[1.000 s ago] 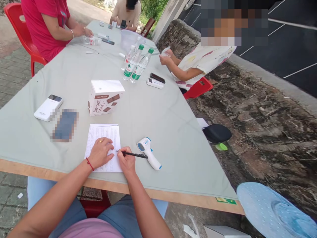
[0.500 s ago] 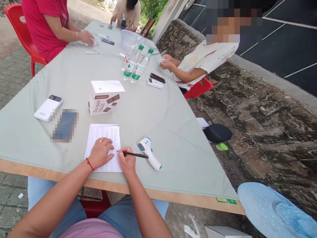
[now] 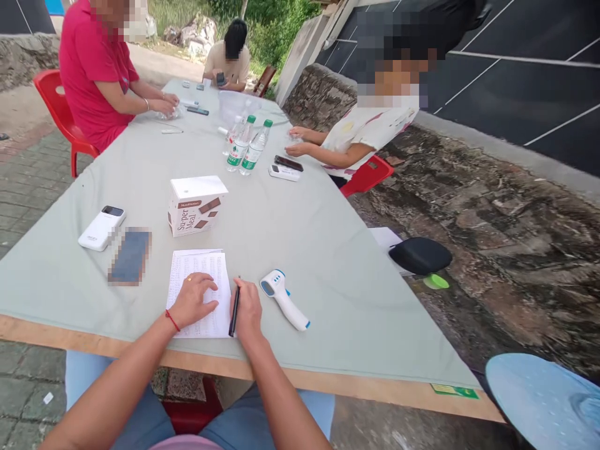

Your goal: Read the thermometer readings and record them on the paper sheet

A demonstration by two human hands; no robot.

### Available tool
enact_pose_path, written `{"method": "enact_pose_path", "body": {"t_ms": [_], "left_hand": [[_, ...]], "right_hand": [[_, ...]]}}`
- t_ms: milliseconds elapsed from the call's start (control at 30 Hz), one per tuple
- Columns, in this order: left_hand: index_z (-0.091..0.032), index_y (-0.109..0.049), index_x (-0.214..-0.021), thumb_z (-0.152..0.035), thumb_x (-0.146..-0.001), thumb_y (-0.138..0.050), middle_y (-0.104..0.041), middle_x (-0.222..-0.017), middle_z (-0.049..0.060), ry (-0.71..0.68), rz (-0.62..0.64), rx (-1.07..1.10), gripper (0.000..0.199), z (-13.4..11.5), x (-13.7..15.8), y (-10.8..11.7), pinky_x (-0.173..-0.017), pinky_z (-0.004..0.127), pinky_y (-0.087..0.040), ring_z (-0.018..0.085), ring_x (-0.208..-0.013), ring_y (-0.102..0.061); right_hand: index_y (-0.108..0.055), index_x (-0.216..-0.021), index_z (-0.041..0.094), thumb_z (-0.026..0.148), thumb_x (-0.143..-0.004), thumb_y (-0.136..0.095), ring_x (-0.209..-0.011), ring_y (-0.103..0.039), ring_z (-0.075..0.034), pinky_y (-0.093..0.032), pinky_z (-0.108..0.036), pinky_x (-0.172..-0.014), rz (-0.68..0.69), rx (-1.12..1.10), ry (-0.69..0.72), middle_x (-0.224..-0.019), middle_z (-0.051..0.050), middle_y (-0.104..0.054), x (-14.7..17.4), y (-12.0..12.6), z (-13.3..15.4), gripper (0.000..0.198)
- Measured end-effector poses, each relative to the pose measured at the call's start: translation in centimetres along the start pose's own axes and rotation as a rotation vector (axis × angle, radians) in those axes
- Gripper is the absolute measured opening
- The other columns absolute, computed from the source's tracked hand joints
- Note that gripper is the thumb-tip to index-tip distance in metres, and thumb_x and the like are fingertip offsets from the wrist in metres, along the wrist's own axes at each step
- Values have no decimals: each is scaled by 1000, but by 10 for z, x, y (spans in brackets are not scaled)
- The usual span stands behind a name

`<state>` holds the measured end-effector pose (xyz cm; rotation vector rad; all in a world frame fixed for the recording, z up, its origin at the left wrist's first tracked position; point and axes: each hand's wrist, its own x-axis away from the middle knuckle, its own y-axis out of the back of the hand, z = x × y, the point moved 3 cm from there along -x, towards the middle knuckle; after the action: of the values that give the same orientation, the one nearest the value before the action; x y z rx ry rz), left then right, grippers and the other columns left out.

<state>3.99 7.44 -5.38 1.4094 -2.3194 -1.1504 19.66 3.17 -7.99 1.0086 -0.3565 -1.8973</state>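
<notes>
Sheets of paper (image 3: 180, 261) covered in rows of small writing lie in front of me on the table (image 3: 337, 325). My left hand (image 3: 194, 299) rests on them with its fingers spread. At the right edge of the paper, my right hand (image 3: 248, 309) grips a black pen (image 3: 235, 309), its tip pointing away from me. A white and blue infrared thermometer (image 3: 285, 299) lies just to the right of that hand. Beyond the paper stands a white and brown box (image 3: 194, 206) marked "Super Meal". A blurred-out phone (image 3: 130, 256) is left of the paper.
A white power bank (image 3: 102, 228) lies at the left. Several plastic bottles (image 3: 255, 150), a clear tub (image 3: 234, 107) and another white power bank (image 3: 284, 173) are farther back. People sit around the table, one in a red shirt (image 3: 94, 69). A blue hat (image 3: 534, 387) is at lower right.
The pen has swung in my right hand, from lying across the paper's edge to pointing away from me. My view has tilted up somewhat. My left hand stays on the paper.
</notes>
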Motion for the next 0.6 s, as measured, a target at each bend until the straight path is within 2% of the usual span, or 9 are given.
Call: {"method": "enact_pose_path", "body": {"t_ms": [100, 200, 267, 367, 433, 500, 567, 600], "left_hand": [[-21, -55, -105, -22, -76, -65, -59, -113, 6, 124, -134, 174, 31, 26, -10, 23, -94, 40, -47, 20, -109, -56], [-20, -47, -113, -32, -77, -64, -54, -119, 10, 333, -415, 205, 42, 64, -31, 58, -90, 39, -50, 21, -112, -55], [-17, -42, -121, -36, -72, -70, -47, -128, 15, 423, -552, 177, 60, 87, -50, 79, -94, 42, -47, 24, -120, -50], [-16, -34, -130, -33, -58, -81, -37, -139, 21, 481, -544, 251, 87, 109, -77, 95, -103, 48, -38, 31, -133, -37], [-18, -32, -132, -29, -52, -84, -35, -142, 21, 460, -522, 324, 96, 116, -91, 98, -105, 49, -34, 34, -136, -32], [-19, -36, -130, -26, -51, -84, -43, -138, 19, 422, -513, 391, 93, 119, -98, 98, -103, 47, -37, 33, -131, -40], [-19, -45, -121, -24, -51, -84, -56, -126, 15, 376, -508, 463, 80, 119, -103, 95, -96, 41, -43, 29, -118, -53], [-19, -49, -116, -23, -51, -84, -60, -120, 13, 354, -513, 499, 73, 118, -105, 94, -93, 39, -45, 27, -111, -58]], "right_hand": [[-62, -101, 20, 14, -87, -37, -78, -54, -21, -41, -33, -71, 94, 153, 23, -82, -6, -58, -13, -14, -3, 30], [-64, -90, 22, 10, -80, -47, -69, -52, -19, -36, -31, -65, 143, 230, -8, -74, -5, -58, -27, -28, -3, 23], [-64, -85, 22, 9, -77, -51, -63, -52, -18, -34, -29, -61, 167, 241, -30, -69, -3, -57, -32, -34, 0, 20], [-65, -90, 23, 16, -79, -52, -59, -52, -18, -35, -29, -58, 192, 218, -3, -67, -2, -56, -33, -31, 2, 18], [-63, -101, 23, 25, -83, -49, -67, -57, -20, -41, -31, -62, 147, 207, 20, -75, -3, -59, -30, -16, -5, 23], [-59, -114, 20, 33, -84, -46, -90, -60, -26, -45, -37, -76, 63, 288, -9, -97, -10, -62, -26, 8, -23, 35], [-55, -121, 16, 41, -81, -51, -105, -56, -32, -44, -44, -85, 21, 473, -176, -118, -17, -56, -24, 35, -50, 47], [-54, -123, 17, 45, -79, -54, -110, -54, -34, -44, -45, -87, 63, 557, -273, -126, -19, -52, -24, 46, -64, 53]]}}
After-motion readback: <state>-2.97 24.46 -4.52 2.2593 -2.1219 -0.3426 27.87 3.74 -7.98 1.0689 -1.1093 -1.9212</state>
